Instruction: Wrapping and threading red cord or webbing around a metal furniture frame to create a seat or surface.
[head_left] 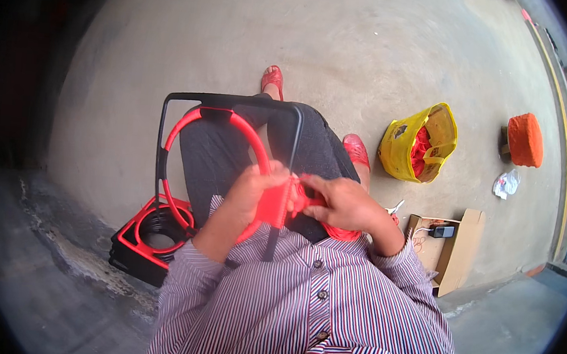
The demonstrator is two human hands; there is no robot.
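Note:
A black rectangular frame [236,99] with a red ring [179,129] inside it rests upright over my lap. My left hand [249,191] is closed around the right side of the ring and frame, where a flat red wrapping [272,206] covers them. Just to the right, my right hand [348,205] pinches a small bundle of red cord [304,197] against that wrapped side. Some blur makes the strands between the fingers hard to make out. More red material [340,233] lies on my lap under the right wrist.
Left of me, similar red and black frames [142,242] are stacked. On the floor to the right stand a yellow bag [398,153] holding red material [420,151], an orange-covered stool [525,140], a crumpled plastic bag [507,184] and an open cardboard box [467,251] with a black adapter [442,231].

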